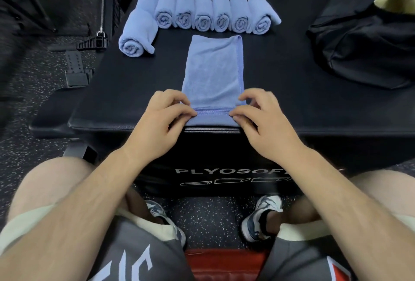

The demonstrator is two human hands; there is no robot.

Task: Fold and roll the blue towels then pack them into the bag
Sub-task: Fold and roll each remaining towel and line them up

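A blue towel [213,72], folded into a long narrow strip, lies on the black padded box [280,92] and runs away from me. Its near end is turned over into a small first fold at the box's front edge. My left hand [164,119] pinches the left corner of that fold and my right hand [260,119] pinches the right corner. Several rolled blue towels [204,11] stand in a row at the back of the box, and one more rolled towel [137,33] lies at the back left. The black bag [368,40] sits slumped at the right, its opening showing a pale lining.
The box's side reads PLYOSOFT. Speckled rubber floor surrounds it. A padlock on a chain [101,33] and black straps [76,69] lie on the floor to the left. Dark gym equipment stands along the back. My knees and shoes are below the box.
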